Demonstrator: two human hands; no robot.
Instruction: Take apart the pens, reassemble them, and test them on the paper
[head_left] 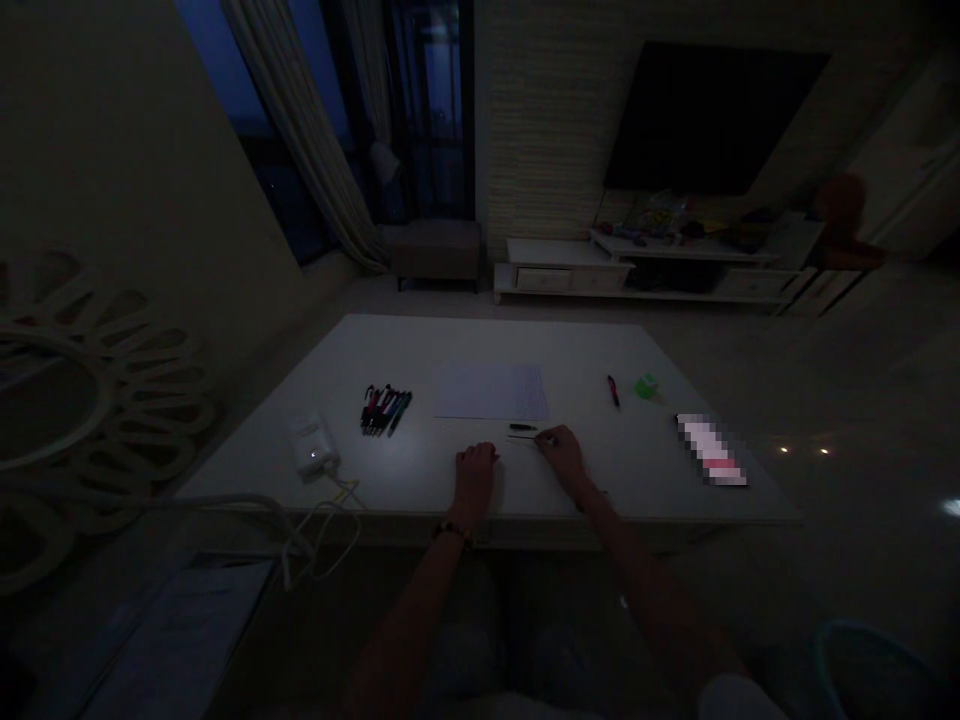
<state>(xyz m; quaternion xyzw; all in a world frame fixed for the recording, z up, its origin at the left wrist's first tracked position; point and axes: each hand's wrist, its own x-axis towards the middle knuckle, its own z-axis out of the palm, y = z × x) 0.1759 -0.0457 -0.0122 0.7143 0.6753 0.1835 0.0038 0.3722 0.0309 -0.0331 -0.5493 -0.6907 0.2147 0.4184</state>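
Note:
My right hand (564,460) pinches one end of a thin, dark pen refill (521,437) low over the white table, its other end pointing left. Just beyond it lies a short dark pen barrel (523,427), near the lower edge of a sheet of paper (487,390) with writing along its right side. My left hand (475,475) rests on the table to the left of the refill, fingers curled in; the dim light hides whatever they may hold. A row of several pens (385,410) lies farther left.
On the left are a white box-like device (311,445) and its cables (330,510). A red-and-black pen (613,391), a small green object (646,386) and a lit phone (711,450) lie on the right. The table's near edge (525,516) runs under my forearms.

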